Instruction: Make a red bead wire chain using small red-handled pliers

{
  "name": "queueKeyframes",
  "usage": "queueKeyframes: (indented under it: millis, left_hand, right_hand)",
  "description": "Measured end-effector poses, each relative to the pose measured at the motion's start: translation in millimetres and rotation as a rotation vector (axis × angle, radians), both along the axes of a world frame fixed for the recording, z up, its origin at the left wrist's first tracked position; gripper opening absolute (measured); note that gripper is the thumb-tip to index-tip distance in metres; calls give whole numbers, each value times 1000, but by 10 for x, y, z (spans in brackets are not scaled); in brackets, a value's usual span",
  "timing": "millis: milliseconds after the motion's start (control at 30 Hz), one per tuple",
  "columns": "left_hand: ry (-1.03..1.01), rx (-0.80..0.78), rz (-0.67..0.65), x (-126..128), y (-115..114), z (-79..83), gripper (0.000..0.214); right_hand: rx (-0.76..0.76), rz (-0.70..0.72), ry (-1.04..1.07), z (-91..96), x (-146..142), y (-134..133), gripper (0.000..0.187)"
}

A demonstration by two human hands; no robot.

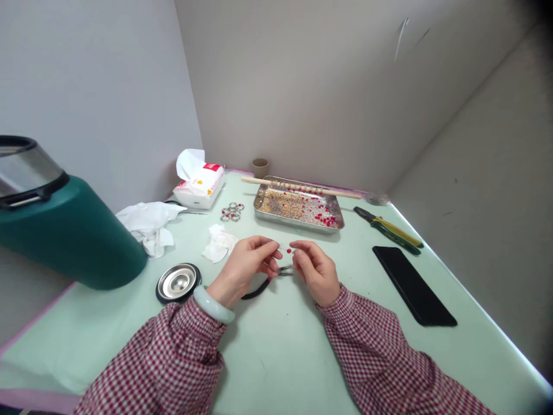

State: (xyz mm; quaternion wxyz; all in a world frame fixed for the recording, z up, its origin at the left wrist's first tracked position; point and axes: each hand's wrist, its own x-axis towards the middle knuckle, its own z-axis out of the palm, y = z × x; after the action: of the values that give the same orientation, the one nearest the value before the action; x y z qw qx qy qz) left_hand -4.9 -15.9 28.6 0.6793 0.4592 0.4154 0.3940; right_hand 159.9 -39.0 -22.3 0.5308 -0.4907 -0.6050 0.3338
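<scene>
Between my two hands is a small strand of thin wire with a red bead (pixel 289 251) and tiny clear or silvery pieces. My left hand (pixel 248 262), with a pale bangle at the wrist, pinches the strand's left end. On its right end, the thumb and forefinger of my right hand (pixel 318 271) are closed; fine detail at the fingertips is too small to make out. Below my left fingers lie pliers (pixel 258 288) with dark handles, partly hidden. Several beaded rings (pixel 232 212) lie beyond my left hand.
Ahead is a metal tray (pixel 298 223) of gold, clear and red beads, a wooden stick (pixel 352 193) across it. Green-yellow pliers (pixel 389 229) and a black phone-like slab (pixel 412 285) lie right. Left are a green bottle (pixel 86 230), its lid (pixel 178 282) and a tissue pack (pixel 201 184).
</scene>
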Motion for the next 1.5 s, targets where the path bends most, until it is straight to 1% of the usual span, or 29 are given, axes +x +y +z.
queueKeyframes:
  millis: [67, 133, 267, 367, 433, 467, 567, 733, 833, 967, 1033, 1100, 1167, 1233, 1333, 1500]
  left_hand:
    - [-56, -16, 2, -11, 11, -27, 17]
    - [-61, -23, -14, -12, 14, -42, 16]
    - [95, -24, -102, 18, -18, -11, 11]
    - [216, 35, -245, 42, -50, 26, 10]
    - [279, 98, -316, 45, -61, 32, 17]
    - [301, 117, -325, 43, -63, 29, 21]
    - [307, 110, -292, 31, -61, 6, 22]
    - [309, 95, -314, 35, -70, 1, 22]
    - [341, 109, -337, 54, -95, 21, 24]
    - [325, 142, -332, 74, -133, 41, 25]
    - [305, 152, -325, 78, -144, 41, 24]
    - [304, 161, -319, 79, -147, 29, 24]
    - [327, 192, -315, 79, -138, 2, 24]
    - [360, 256, -308, 79, -122, -35, 23]
    - [395, 355, -296, 81, -95, -88, 21]
    - [409, 444, -296, 88, -84, -113, 22]
  right_hand:
    - [-43, -10, 82, 6, 2, 15, 25]
    - [-77, -19, 144, 24, 5, 31, 24]
    - [-105, -57, 227, 57, 9, 55, 27]
    - [-121, -54, 253, 58, 9, 55, 27]
    - [-135, -28, 276, 53, 8, 49, 30]
    - [-145, -9, 296, 50, 8, 46, 33]
    - [-167, 33, 352, 48, 10, 41, 41]
    - [-152, 2, 290, 59, 12, 44, 32]
    - [-147, 21, 262, 58, 9, 38, 30]
    - [-160, 64, 278, 53, 8, 27, 33]
    - [-169, 62, 299, 54, 10, 25, 38]
    - [-170, 49, 282, 56, 12, 27, 38]
    - [-165, 38, 247, 53, 13, 33, 35]
    - [-173, 47, 255, 42, 11, 41, 33]
    - [-206, 86, 348, 24, 4, 56, 32]
    - [-260, 104, 473, 47, -29, 67, 33]
